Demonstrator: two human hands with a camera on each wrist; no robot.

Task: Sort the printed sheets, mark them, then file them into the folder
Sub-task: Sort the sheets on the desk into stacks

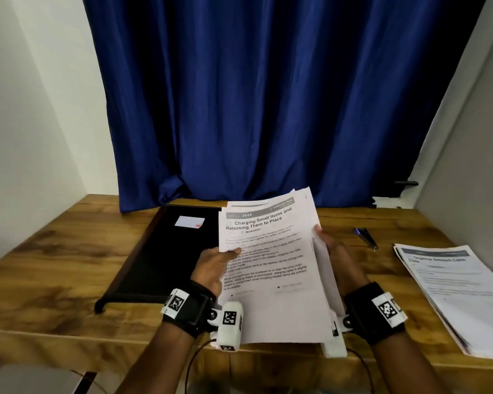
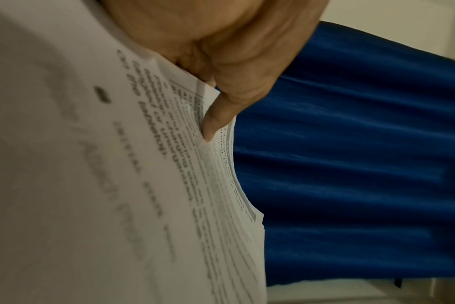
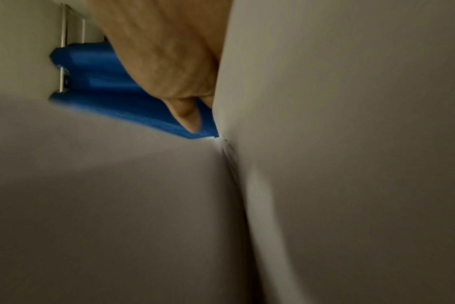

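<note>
I hold a stack of printed sheets (image 1: 271, 265) tilted up above the table's front edge; the top page is headed "Charging Small Items and Returning Them to Place". My left hand (image 1: 214, 263) grips its left edge, thumb on the top page (image 2: 213, 123). My right hand (image 1: 333, 248) holds the right edge, fingers behind the sheets (image 3: 185, 115). A black folder (image 1: 160, 251) with a white label lies flat to the left, under the stack's far corner. A second pile of printed sheets (image 1: 456, 291) lies at the right. A dark pen (image 1: 366, 237) lies between them.
The wooden table (image 1: 54, 265) is bare at the left. A blue curtain (image 1: 268, 95) hangs behind it, with white walls on both sides. Cables trail from the wrist cameras below the front edge.
</note>
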